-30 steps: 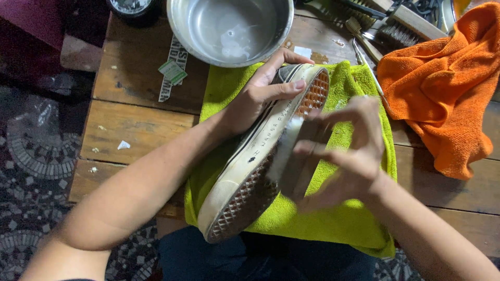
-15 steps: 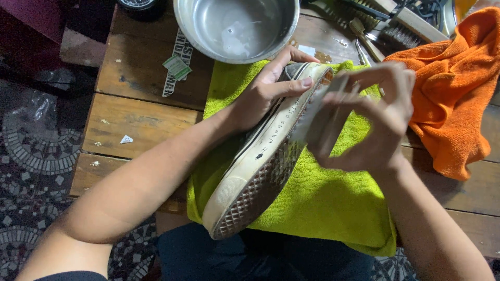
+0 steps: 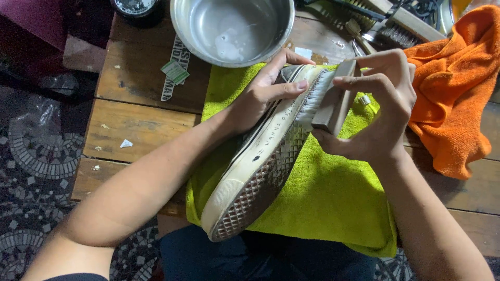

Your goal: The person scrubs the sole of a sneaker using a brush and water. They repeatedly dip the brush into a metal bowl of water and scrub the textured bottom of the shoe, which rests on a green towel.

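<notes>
Brush now at the far end of the sneaker, up from the middle of the sole

The right hand (image 3: 375, 109) has carried the brush (image 3: 328, 101) up the sole; its fingers clamp the block, white bristles against the rubber edge. The left hand (image 3: 263, 93) grips the sneaker (image 3: 260, 166), tilted on its side over the green towel (image 3: 333, 203): cream sidewall scuffed, waffle sole wet, toe nearest the camera

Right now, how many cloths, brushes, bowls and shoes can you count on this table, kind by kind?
Cloths: 2, a lime-green towel and an orange cloth.
Brushes: 3, one in the right hand with white bristles, two at the far edge.
Metal bowl: 1.
Sneaker: 1, steadied by the left hand.
Total: 7.
</notes>
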